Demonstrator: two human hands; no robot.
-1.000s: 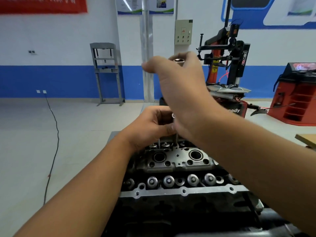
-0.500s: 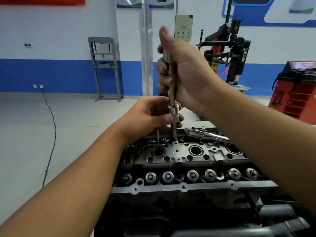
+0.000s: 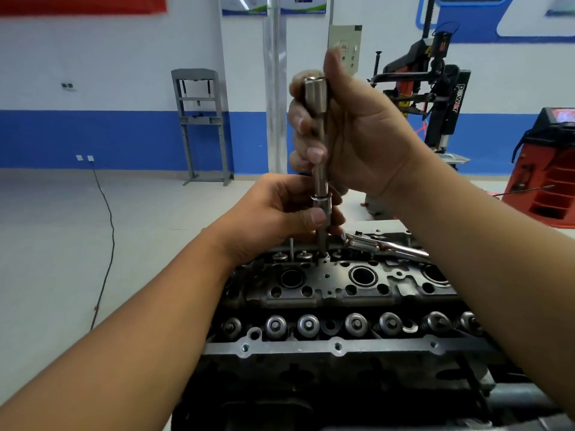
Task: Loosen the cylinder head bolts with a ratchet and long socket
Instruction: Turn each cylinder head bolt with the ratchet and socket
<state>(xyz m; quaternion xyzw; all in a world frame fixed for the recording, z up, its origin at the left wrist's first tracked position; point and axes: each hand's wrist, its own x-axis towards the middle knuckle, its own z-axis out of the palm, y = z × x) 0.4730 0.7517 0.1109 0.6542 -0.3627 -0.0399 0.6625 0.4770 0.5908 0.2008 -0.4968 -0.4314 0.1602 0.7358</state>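
Workshop floor behind; cylinder head (image 3: 342, 284) on engine. Long socket (image 3: 320, 169) upright on far-row bolt. Right hand (image 3: 351, 132) wraps upper shaft, left hand (image 3: 280, 213) pinches lower collar. Steel: rigid, heavy, probably slick; grip high and low.

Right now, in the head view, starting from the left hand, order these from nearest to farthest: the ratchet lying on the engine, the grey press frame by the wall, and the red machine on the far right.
Measured from the left hand:
1. Ratchet, lying on the cylinder head just right of the hand.
2. Grey press frame, back left against the wall.
3. Red machine, far right edge.
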